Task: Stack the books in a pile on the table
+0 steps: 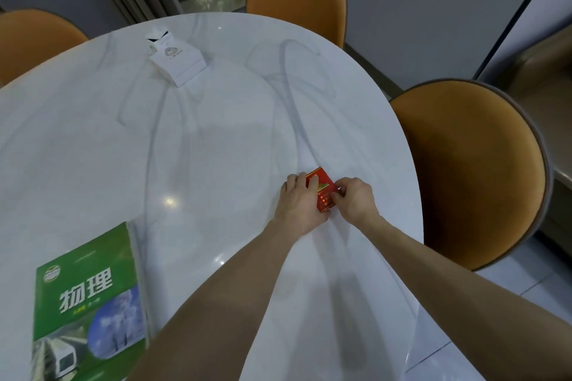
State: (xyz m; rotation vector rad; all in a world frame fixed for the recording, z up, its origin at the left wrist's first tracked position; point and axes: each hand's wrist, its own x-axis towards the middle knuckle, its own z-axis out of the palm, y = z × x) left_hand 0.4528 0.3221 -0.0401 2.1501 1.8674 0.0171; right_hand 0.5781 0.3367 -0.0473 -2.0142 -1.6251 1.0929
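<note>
The left hand [298, 201] and right hand [353, 199] cover much of the small red book [322, 192]. The green physics textbook [89, 303] runs off the bottom edge. The print on the white tissue box [178, 60] is too small to read.

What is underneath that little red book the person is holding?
The small red book lies on the bare white table, gripped by the left hand and the right hand. Nothing shows beneath it, though the hands hide its edges.

Dim, cool overhead light, small glare spots on the glossy table [216, 139], wide-angle edge bending, slight blur.
</note>
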